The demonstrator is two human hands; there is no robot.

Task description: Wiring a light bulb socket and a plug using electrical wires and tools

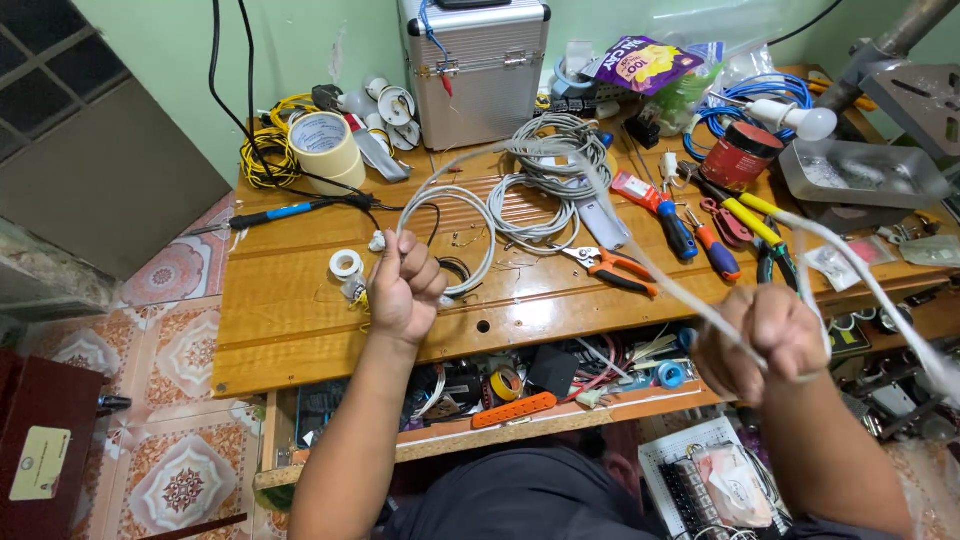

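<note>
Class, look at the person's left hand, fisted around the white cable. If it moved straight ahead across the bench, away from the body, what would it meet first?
Probably the coiled grey cable just beyond the left hand; depth is hard to judge from the head view.

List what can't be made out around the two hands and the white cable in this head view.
- White cable: its stretch past the right hand is motion-blurred, and its end runs off the right edge.
- Left hand: the closed fingers hide the cable inside the fist.
- Lower shelf: partly hidden by both forearms; small parts too cluttered to identify.
- Metal case: top cut off by the upper edge.
</note>
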